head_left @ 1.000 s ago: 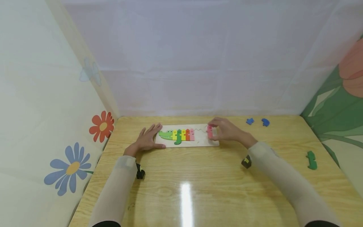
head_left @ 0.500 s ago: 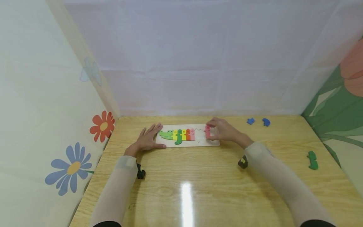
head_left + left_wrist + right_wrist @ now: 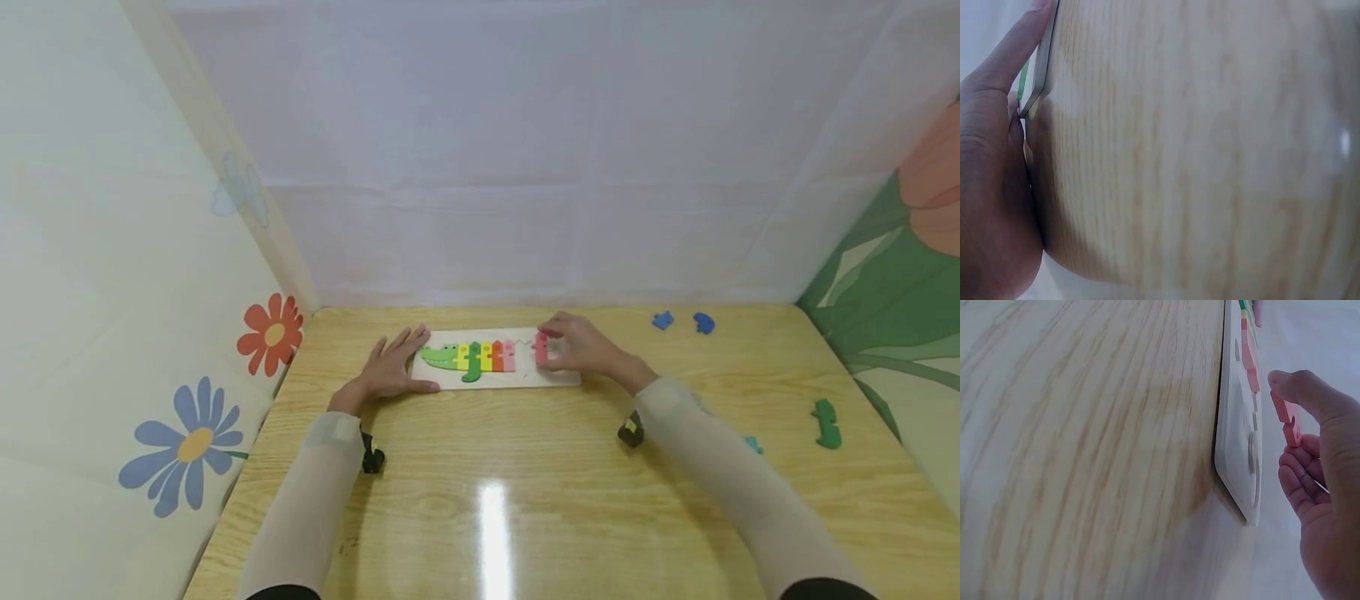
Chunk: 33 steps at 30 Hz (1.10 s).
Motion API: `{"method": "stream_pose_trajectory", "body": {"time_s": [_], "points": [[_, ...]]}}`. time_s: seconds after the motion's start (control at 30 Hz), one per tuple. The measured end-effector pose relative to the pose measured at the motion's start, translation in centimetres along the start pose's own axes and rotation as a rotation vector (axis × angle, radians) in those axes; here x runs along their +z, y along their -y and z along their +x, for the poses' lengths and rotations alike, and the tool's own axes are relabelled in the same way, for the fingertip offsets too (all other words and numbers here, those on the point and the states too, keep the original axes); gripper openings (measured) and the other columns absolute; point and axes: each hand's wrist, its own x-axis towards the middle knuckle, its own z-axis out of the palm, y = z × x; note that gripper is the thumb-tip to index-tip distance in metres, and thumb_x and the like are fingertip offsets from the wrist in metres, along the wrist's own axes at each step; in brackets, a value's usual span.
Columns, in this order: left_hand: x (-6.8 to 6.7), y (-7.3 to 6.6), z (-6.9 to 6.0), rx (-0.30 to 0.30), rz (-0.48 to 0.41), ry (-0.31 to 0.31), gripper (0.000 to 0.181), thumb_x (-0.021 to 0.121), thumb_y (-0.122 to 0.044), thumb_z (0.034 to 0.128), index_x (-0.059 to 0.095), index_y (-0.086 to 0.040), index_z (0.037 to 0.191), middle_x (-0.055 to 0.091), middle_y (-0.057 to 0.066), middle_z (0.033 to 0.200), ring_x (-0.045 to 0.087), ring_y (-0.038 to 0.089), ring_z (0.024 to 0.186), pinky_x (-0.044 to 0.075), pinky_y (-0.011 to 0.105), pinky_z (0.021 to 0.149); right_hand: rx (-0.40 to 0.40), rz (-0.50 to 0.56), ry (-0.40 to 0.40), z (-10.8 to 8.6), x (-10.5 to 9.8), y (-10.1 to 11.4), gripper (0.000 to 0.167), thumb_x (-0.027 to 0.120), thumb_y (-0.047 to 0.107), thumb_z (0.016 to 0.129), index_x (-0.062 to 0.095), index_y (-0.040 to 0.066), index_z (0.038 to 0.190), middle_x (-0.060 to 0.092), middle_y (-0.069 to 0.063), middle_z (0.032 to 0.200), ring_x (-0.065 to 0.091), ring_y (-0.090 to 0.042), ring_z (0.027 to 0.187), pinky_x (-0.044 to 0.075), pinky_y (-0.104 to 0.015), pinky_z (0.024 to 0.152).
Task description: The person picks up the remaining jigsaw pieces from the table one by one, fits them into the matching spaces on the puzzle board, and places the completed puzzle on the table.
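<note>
A pale crocodile puzzle board [image 3: 480, 382] lies on the table, its left part filled with a green head [image 3: 440, 357] and yellow, green, orange-red and light pink pieces. My left hand [image 3: 390, 367] rests spread at its left end, thumb at the near edge and fingers at the far one. In the left wrist view the thumb [image 3: 1019, 44] lies along the board's edge. Between thumb and fingertips my right hand [image 3: 588, 346] pinches a deep pink puzzle piece [image 3: 1286, 419]. The right wrist view shows this piece held off the board, right of the light pink piece [image 3: 1249, 359].
Two blue puzzle pieces, one small [image 3: 663, 320] and one rounded [image 3: 703, 323], lie at the back right. A green piece [image 3: 827, 423] is farther right. A light blue piece [image 3: 753, 444] shows partly beside the right sleeve. Cloth walls stand behind and at both sides.
My right hand has shifted left over the board with the deep pink puzzle piece. The light blue piece has come into view beside the sleeve. My left hand stays put.
</note>
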Motion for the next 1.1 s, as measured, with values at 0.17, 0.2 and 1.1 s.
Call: {"method": "stream_pose_trajectory", "body": {"time_s": [0.17,0.2,1.1], "points": [[0.1,0.0,0.0,0.001,-0.007,0.000,0.118,0.079,-0.064,0.0861,0.017,-0.012,0.171,0.010,0.009,0.179,0.001,0.036,0.165,-0.007,0.064,0.127,0.000,0.013,0.001,0.2,0.3,0.3,0.072,0.093,0.032,0.080,0.066,-0.007,0.135,0.069,-0.018,0.123,0.068,-0.033,0.113,0.056,-0.047,0.102],[0.1,0.0,-0.1,0.002,-0.008,0.000,0.118,0.079,-0.064,0.0861,0.017,-0.012,0.171,0.010,0.010,0.179,0.001,0.036,0.165,-0.007,0.064,0.127,-0.001,0.016,0.002,0.3,0.4,0.4,0.073,0.094,0.032,0.080,0.066,-0.007,0.135,0.068,-0.018,0.123,0.068,-0.033,0.113,0.056,-0.047,0.103],[0.1,0.2,-0.1,0.013,-0.002,-0.009,0.117,0.080,-0.062,0.0862,0.017,-0.013,0.171,0.009,0.008,0.179,0.001,0.035,0.165,-0.007,0.064,0.127,-0.081,0.013,-0.006,1.9,2.0,1.0,0.075,0.094,0.036,0.080,0.068,-0.007,0.135,0.070,-0.017,0.120,0.066,-0.030,0.106,0.057,-0.045,0.096]]}}
